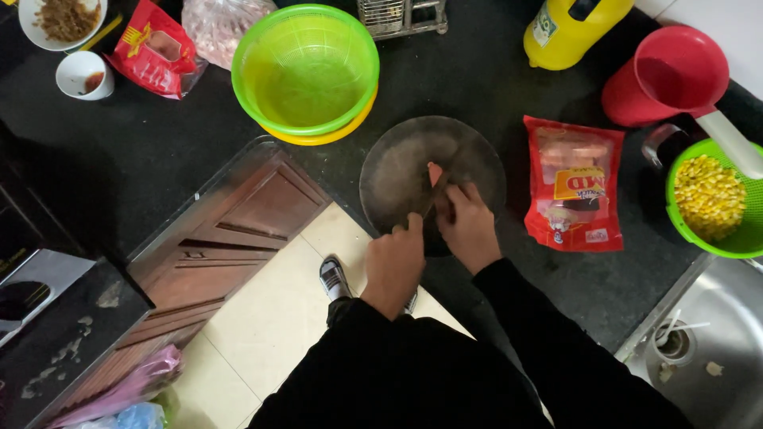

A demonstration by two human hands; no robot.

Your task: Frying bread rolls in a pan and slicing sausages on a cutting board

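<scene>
Both hands meet over the round board [397, 171]: the right hand [469, 226] pinches a pink sausage piece [435, 173], while the left hand [395, 262] is closed around something unclear.

A black stone bench [143, 151] is wrapping around brown wooden cabinet doors [230, 230], overhanging a cream tiled floor [270, 318] beside a steel sink [715, 349].

green colander [306, 71] behind, red packet [574, 183] right

A round board [397, 171] was set at the counter's [159, 143] front edge, with both hands [433, 238] placed on it. Stacked strainers [306, 71] were seen at its eleven o'clock, a sealed packet [574, 191] at three o'clock, and a bowl of corn kernels [711, 199] beyond that, behind the sink [715, 349].
</scene>
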